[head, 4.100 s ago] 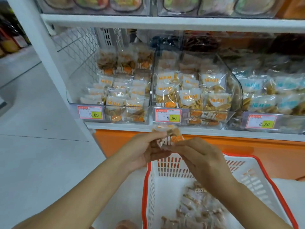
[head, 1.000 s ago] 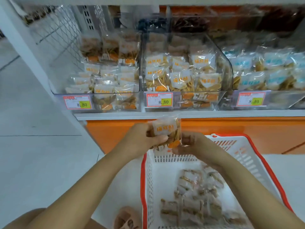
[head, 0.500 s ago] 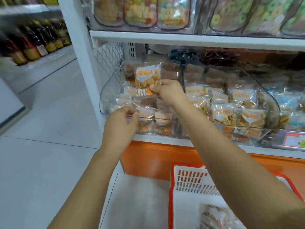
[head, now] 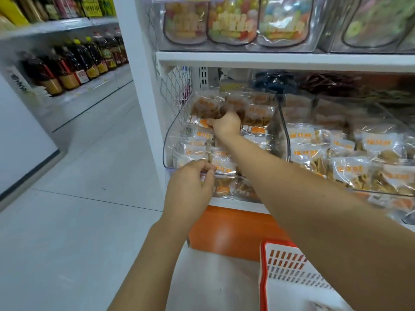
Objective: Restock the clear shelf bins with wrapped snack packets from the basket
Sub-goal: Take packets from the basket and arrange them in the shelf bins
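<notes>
Wrapped snack packet (head: 203, 110) goes into the back row of the leftmost clear bin (head: 170, 140). Your right hand (head: 226, 126) reaches deep over the stock, fingers curled on the wrapper's lower edge, apparently to seat it upright against the packets behind. Your left hand (head: 190, 184) hooks bent fingers over the bin's front rim, most likely to steady the bin while the other arm works. The packet shows clear film over brown, chip-like pieces, with faint orange lettering and an orange patch near the bottom; blur hides any finer print. Matching packets fill the bin in stepped rows, faces forward so the labels read from the aisle, and the neighbouring bin (head: 336, 153) holds the same kind. The red-rimmed white basket (head: 283, 265) sits low at your right, below the shelf's orange base panel (head: 231, 232), with its contents almost wholly out of frame.
</notes>
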{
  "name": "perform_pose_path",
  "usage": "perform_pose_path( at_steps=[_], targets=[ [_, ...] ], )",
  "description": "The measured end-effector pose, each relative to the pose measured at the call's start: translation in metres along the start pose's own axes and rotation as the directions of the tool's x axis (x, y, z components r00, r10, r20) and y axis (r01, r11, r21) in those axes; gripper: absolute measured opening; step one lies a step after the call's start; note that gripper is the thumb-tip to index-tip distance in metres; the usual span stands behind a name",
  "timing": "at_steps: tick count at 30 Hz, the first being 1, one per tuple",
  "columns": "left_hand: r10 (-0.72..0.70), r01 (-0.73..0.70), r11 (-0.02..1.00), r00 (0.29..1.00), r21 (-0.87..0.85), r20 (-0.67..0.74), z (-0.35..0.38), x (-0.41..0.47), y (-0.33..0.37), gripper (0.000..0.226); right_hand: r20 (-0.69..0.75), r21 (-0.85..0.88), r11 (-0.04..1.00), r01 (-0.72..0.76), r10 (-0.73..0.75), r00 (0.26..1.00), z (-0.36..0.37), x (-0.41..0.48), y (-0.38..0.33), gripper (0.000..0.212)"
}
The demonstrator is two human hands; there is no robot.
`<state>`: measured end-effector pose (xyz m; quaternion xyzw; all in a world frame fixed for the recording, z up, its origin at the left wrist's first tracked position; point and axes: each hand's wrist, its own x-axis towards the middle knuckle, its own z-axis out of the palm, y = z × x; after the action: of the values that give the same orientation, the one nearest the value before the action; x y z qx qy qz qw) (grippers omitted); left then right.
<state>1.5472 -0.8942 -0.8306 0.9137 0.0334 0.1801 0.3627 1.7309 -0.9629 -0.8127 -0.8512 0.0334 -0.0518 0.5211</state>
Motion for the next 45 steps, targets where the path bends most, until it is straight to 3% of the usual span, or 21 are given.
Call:
perform_pose_path(
  at_steps=[5,7,9,13,16,19,21,22,25,30,32,37,40,41,43,45],
  targets=[
    [0.016,-0.016,0.999,1.0,0.041,0.004,0.001,-0.004,0.003,0.018,0.011,0.097,0.99,0.098,-0.1,0.995,-0.027,-0.04,-0.009,0.018],
    [0.045,-0.045,0.999,0.999,-0.001,-0.027,0.0,-0.01,0.009,0.017,0.024,0.068,0.97,0.233,-0.235,0.972,-0.052,-0.069,-0.004,0.024],
    [0.097,-0.102,0.99,0.994,-0.097,-0.052,-0.001,-0.019,0.018,0.015,0.044,0.003,0.921,0.39,-0.39,0.92,-0.081,-0.107,0.013,0.016],
    [0.164,-0.153,0.984,0.979,-0.09,0.125,0.017,-0.041,0.029,0.03,0.1,-0.202,0.831,0.518,-0.509,0.855,-0.133,-0.182,0.078,0.04],
    [0.095,-0.141,0.987,0.905,0.082,0.416,0.045,-0.064,0.032,0.033,0.22,-0.366,0.837,0.407,-0.347,0.912,-0.152,-0.213,0.155,0.039],
    [-0.024,-0.174,0.966,0.677,0.191,0.736,0.077,-0.094,0.027,0.025,0.391,-0.55,0.796,0.251,-0.02,0.92,-0.154,-0.234,0.251,0.024],
    [-0.073,-0.246,0.944,0.5,0.222,0.863,0.095,-0.115,0.024,0.023,0.492,-0.632,0.759,0.159,0.234,0.839,-0.156,-0.25,0.308,0.012],
    [-0.093,-0.28,0.932,0.433,0.232,0.896,0.103,-0.124,0.023,0.026,0.522,-0.659,0.741,0.13,0.327,0.788,-0.157,-0.259,0.332,0.017],
    [-0.189,-0.331,0.892,0.347,0.308,0.919,0.119,-0.139,0.02,0.033,0.587,-0.687,0.717,0.119,0.45,0.673,-0.15,-0.28,0.384,0.041],
    [-0.266,-0.312,0.874,0.335,0.372,0.904,0.132,-0.138,0.02,0.03,0.675,-0.678,0.725,0.122,0.548,0.494,-0.123,-0.305,0.407,0.048],
    [-0.284,-0.326,0.862,0.324,0.388,0.902,0.134,-0.134,0.024,0.028,0.673,-0.704,0.683,0.195,0.553,0.492,-0.112,-0.313,0.41,0.04],
    [-0.281,-0.317,0.865,0.336,0.389,0.899,0.133,-0.129,0.039,0.026,0.646,-0.755,0.553,0.352,0.533,0.546,-0.098,-0.315,0.407,0.051],
    [-0.278,-0.261,0.891,0.335,0.372,0.9,0.127,-0.126,0.04,0.029,0.651,-0.75,0.55,0.368,0.514,0.558,-0.106,-0.303,0.393,0.046],
    [-0.282,-0.238,0.896,0.348,0.376,0.894,0.125,-0.125,0.039,0.03,0.651,-0.744,0.572,0.346,0.501,0.571,-0.111,-0.298,0.388,0.041],
    [-0.301,-0.159,0.907,0.404,0.39,0.864,0.122,-0.122,0.035,0.034,0.624,-0.68,0.712,0.175,0.436,0.649,-0.124,-0.283,0.374,0.021],
    [-0.333,-0.048,0.916,0.465,0.399,0.82,0.119,-0.117,0.033,0.041,0.555,-0.544,0.839,-0.006,0.365,0.747,-0.141,-0.267,0.354,0.025]
  ],
)
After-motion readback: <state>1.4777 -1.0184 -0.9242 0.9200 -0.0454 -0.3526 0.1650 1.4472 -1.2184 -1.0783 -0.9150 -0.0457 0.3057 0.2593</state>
